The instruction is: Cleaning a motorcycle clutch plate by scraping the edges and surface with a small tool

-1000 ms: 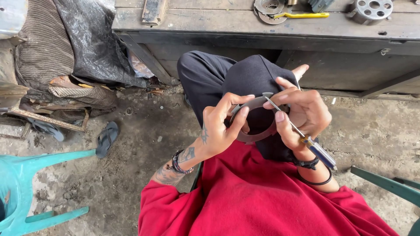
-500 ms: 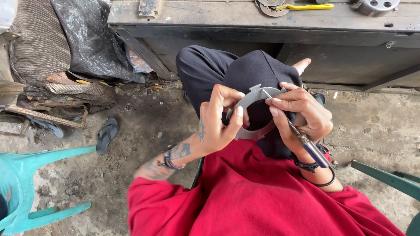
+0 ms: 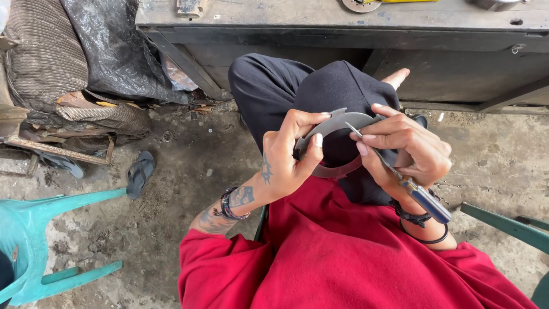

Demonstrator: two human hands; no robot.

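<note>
Rough, stained concrete floor [image 3: 189, 171] in daylight. Dark worn worktop [image 3: 320, 14] spans the top. Teal plastic chair [image 3: 34, 229] lies at left; one dark sandal [image 3: 140, 171] nearby; black tarpaulin [image 3: 114, 51] draped over clutter.

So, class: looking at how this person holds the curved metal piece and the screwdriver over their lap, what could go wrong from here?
The screwdriver tip presses on the curved metal piece close to the left hand; a slip could jab its fingers. The right hand grips the shaft, not the handle, so control may be poor. The piece rests on nothing firm and could drop.
</note>
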